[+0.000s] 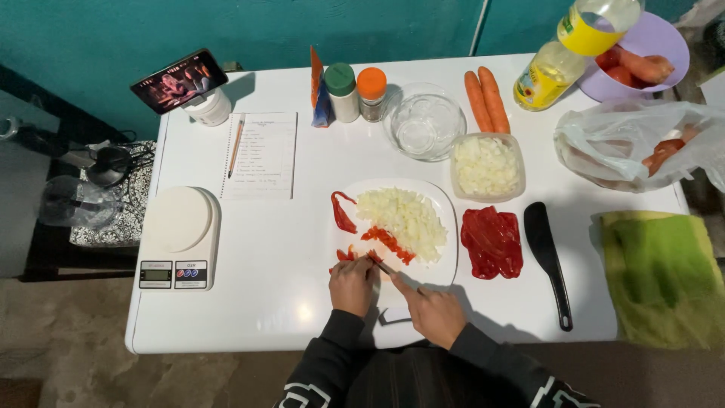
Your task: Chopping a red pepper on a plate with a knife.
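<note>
1. Both hands were at the near edge of the white plate (445,249), at the front of the white table (264,249).
2. Left hand (352,285): fingers curled down and closed over a piece of red pepper (352,255) on the plate, pinning it in place.
3. Right hand (433,310): clenched around the handle of one knife (383,265), forefinger stretched along it, blade tip meeting the pepper just beside the left fingertips.
4. On the plate: one heap of diced onion (402,214), one row of diced red pepper (388,243) against the heap, and one curved pepper strip (342,213) at the left rim.
5. Right of the plate: one pile of red pepper slabs (492,242) lying on the table, and one black spatula (549,257) beyond it.
6. Behind the plate: one clear tub of diced onion (487,166), one empty glass bowl (424,121), two carrots (485,98), two shakers, green-lidded (342,92) and orange-lidded (371,94).
7. Far right: one bottle of oil (566,53), one lilac bowl (672,41) of red produce, one plastic bag (634,143), one green cloth (664,276).
8. Left side: one kitchen scale (180,236), one notepad (260,155) with one pencil (236,145), one phone (179,80) propped on a white jar.
</note>
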